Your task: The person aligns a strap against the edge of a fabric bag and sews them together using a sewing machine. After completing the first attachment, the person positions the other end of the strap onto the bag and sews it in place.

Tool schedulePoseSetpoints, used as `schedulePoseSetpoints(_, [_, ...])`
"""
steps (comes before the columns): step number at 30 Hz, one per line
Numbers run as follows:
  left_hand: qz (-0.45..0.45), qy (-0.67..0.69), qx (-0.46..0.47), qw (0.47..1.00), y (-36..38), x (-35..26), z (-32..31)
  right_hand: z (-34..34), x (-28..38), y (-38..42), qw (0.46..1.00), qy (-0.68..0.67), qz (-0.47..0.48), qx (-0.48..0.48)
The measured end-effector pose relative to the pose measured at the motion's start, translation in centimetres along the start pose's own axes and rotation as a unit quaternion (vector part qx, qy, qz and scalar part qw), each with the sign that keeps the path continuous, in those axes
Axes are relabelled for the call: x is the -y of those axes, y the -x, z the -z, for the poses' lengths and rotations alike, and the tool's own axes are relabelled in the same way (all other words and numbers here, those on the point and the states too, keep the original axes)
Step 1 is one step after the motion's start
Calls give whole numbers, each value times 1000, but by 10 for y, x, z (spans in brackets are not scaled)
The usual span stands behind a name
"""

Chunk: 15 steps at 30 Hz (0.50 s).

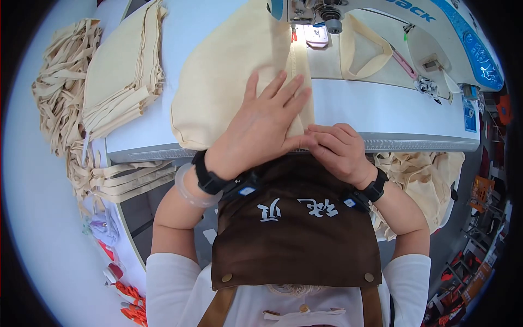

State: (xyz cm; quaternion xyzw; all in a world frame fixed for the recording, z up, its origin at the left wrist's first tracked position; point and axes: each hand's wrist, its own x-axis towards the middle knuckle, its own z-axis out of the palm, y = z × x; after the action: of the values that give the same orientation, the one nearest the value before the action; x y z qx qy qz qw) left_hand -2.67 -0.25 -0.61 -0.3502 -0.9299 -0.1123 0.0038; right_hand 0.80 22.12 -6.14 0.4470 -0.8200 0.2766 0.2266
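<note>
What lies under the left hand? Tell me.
The left hand presses flat on cream fabric spread on the sewing table. The fabric beneath the palm is hidden.

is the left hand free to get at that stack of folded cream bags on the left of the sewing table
Probably yes. The left hand lies flat and open on the cream bag being sewn, holding nothing, and the stack of folded bags sits just to its left with only bare table and fabric between.
</note>
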Motion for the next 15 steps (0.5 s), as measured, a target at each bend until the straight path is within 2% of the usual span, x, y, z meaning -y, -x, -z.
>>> schedulePoseSetpoints(2, [4, 6, 33, 999, 11, -4, 9, -1, 1, 0, 1000, -14, -16, 6])
schedulePoseSetpoints(5, [33, 42, 19, 998, 23, -9, -2, -1, 2, 0, 999, -30, -36, 7])
schedulePoseSetpoints(15, [43, 64, 26, 997, 15, 1, -1, 8, -3, -14, 995, -54, -70, 49])
